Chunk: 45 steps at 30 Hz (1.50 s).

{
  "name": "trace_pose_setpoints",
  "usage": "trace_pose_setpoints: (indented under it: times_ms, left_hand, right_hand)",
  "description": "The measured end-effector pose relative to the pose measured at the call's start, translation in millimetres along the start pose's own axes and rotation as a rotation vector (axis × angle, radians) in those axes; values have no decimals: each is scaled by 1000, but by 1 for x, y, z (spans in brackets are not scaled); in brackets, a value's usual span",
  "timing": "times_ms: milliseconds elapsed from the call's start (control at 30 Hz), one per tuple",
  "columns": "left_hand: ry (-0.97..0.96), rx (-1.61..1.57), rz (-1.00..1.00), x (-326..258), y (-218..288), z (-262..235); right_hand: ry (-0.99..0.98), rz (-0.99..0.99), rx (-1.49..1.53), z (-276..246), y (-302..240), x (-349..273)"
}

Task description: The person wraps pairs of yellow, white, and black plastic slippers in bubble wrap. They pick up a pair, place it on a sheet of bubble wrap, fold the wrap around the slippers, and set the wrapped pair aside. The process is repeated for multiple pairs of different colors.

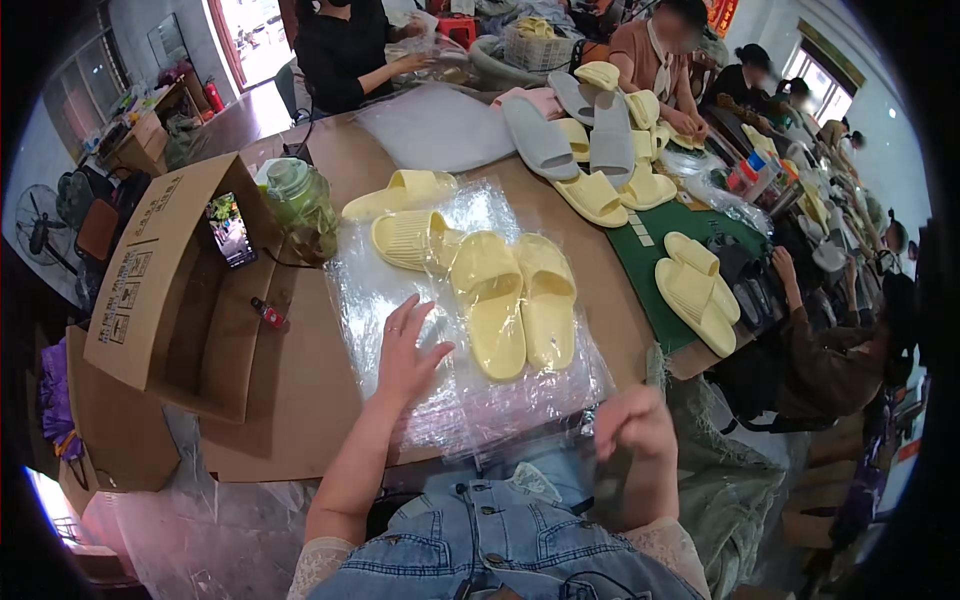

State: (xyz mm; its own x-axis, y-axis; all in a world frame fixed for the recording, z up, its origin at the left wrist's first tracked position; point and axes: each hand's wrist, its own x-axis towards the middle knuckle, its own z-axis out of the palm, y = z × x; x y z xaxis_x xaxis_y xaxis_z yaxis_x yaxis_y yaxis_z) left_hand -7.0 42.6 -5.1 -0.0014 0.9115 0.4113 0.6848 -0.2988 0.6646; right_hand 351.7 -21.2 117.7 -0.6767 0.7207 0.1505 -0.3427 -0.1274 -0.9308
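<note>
Yellow slippers (pixel 487 320), a matched pair, lie side by side over the right half of the stack of clear bags (pixel 372 330), straps up and toes away from the person. One ridged yellow slipper (pixel 405 243) lies over the stack's far left part, and another yellow slipper (pixel 400 195) rests at its far edge. The left hand (pixel 405 350) is above the stack, left of the pair, with thumb and fingers spread and nothing in its grasp. The right hand (pixel 637 420) is just beside the stack's near right corner, its fingers curled. Blur and glare keep me from telling whether that hand pinches anything, or whether the pair is in or on the top bag. Left of the stack stand a cardboard box (pixel 225 345) with a phone (pixel 231 230) leaning in it, and a green jar (pixel 302 200). Beyond the stack lies a white sheet (pixel 437 130); beyond and to its right are piled grey slippers (pixel 610 135) with more yellow ones. Right of the stack, a green mat (pixel 645 270) bears two overlapping yellow slippers.
</note>
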Motion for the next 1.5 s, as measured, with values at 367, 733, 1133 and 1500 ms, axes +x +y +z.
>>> trace_pose_setpoints:
  times_ms: [367,733,1133,1500]
  left_hand:
    - [23,66,70,1,-4,9]
    - [11,33,33,-3,1,7]
    - [42,55,71,-3,1,6]
    - [1,37,22,-3,1,9]
  right_hand:
    - [748,106,-1534,-44,75,145]
    - [877,19,-1512,-50,140,163]
    - [864,131,-1466,-67,123,186]
    - [822,123,-1306,-40,104,70]
